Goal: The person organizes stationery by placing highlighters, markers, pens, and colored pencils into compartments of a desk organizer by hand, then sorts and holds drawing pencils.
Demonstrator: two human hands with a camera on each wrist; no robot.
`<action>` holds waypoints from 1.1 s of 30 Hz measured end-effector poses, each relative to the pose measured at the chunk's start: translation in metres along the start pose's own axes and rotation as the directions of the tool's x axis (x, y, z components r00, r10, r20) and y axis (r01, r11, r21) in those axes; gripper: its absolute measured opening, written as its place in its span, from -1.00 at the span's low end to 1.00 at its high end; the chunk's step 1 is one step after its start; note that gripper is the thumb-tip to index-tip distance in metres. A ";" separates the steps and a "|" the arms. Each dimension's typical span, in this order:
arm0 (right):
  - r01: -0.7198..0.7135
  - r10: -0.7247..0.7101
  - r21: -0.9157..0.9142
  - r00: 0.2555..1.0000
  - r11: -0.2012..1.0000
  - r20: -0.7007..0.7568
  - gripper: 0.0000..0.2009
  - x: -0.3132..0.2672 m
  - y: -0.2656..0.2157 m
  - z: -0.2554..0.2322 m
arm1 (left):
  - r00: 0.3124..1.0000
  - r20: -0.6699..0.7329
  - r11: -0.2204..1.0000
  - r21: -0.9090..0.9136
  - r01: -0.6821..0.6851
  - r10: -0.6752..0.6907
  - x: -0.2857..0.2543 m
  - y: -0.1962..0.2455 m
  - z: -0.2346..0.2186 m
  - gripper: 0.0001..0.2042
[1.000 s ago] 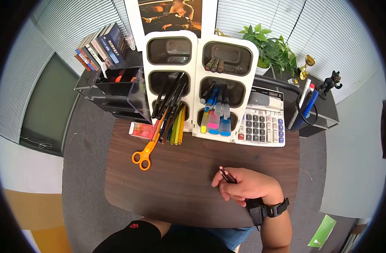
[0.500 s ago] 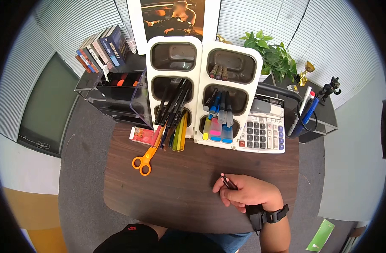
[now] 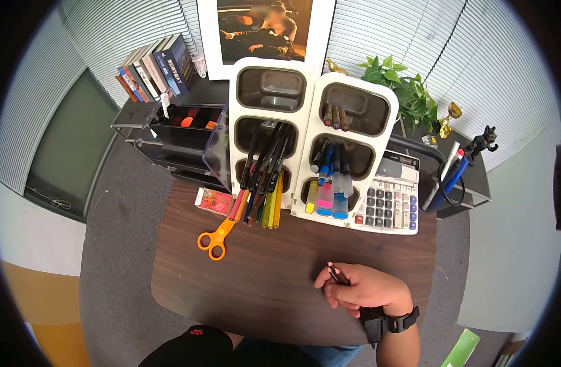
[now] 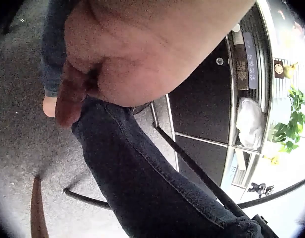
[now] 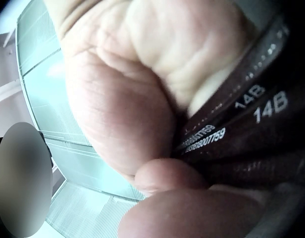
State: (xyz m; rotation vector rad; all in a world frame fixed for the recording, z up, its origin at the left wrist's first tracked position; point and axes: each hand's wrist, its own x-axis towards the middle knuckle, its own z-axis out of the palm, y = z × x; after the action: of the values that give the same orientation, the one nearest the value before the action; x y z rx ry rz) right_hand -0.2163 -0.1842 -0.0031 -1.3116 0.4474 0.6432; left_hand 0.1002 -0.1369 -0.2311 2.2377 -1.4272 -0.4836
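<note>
My right hand [image 3: 369,286] rests on the dark wood table, its fingers curled around a few dark pencils [image 3: 338,275]. In the right wrist view those pencils [image 5: 232,134] show white "14B" lettering, partly hidden by fingers and palm. Below the table, beside a leg in jeans, my left hand [image 4: 118,64] hangs loosely with nothing in it. Beyond the right hand stands a white organizer [image 3: 392,113] with dark compartments. Black pens [image 3: 273,156], coloured pencils [image 3: 271,211], highlighters [image 3: 324,199] and three patterned pens [image 3: 336,116] sit in it.
Orange scissors [image 3: 216,240] lean by the organizer's left front, near a small red box [image 3: 213,200]. At right are a calculator [image 3: 387,205] and a mesh pen cup [image 3: 442,192]. A black drawer unit [image 3: 176,150] stands left; a plant [image 3: 409,95] stands behind.
The head view has tilted, so the table and organizer sit lower and slightly further right in the picture. My right hand keeps the pencils in much the same pose.
</note>
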 end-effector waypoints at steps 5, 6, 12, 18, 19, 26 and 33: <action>0.009 -0.009 -0.013 1.000 1.000 -0.004 -0.74 0.000 0.000 0.000 | 1.000 -0.014 1.000 -0.004 0.001 -0.001 -0.002 -0.003 -0.005 -0.63; 0.014 -0.014 -0.009 1.000 1.000 -0.001 -0.74 0.000 0.000 0.000 | 1.000 -0.017 1.000 -0.003 -0.001 0.001 -0.002 -0.003 -0.007 -0.63; 0.011 -0.011 -0.021 1.000 1.000 -0.015 -0.74 -0.001 0.000 0.002 | 1.000 -0.022 1.000 -0.005 -0.009 0.008 -0.003 -0.002 -0.010 -0.63; 0.015 -0.015 -0.026 1.000 1.000 -0.023 -0.74 0.000 0.001 0.002 | 1.000 0.011 1.000 -0.002 0.012 -0.012 -0.021 -0.011 -0.001 -0.63; 0.017 -0.017 -0.023 1.000 1.000 -0.021 -0.74 0.000 0.001 0.002 | 1.000 0.014 1.000 0.000 0.013 -0.013 -0.023 -0.012 -0.001 -0.64; 0.009 -0.010 -0.024 1.000 1.000 -0.023 -0.74 -0.002 -0.002 0.002 | 1.000 0.026 1.000 -0.014 0.007 -0.007 -0.027 -0.010 0.006 -0.64; 0.011 -0.011 -0.028 1.000 1.000 -0.023 -0.73 -0.001 -0.002 0.003 | 0.999 0.032 1.000 -0.017 0.011 -0.011 -0.036 -0.014 0.008 -0.64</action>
State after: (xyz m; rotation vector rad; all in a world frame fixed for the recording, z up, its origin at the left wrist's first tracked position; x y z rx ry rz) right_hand -0.2159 -0.1821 -0.0005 -1.3483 0.4513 0.6276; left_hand 0.0917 -0.1001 -0.2431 2.2348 -1.4218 -0.5360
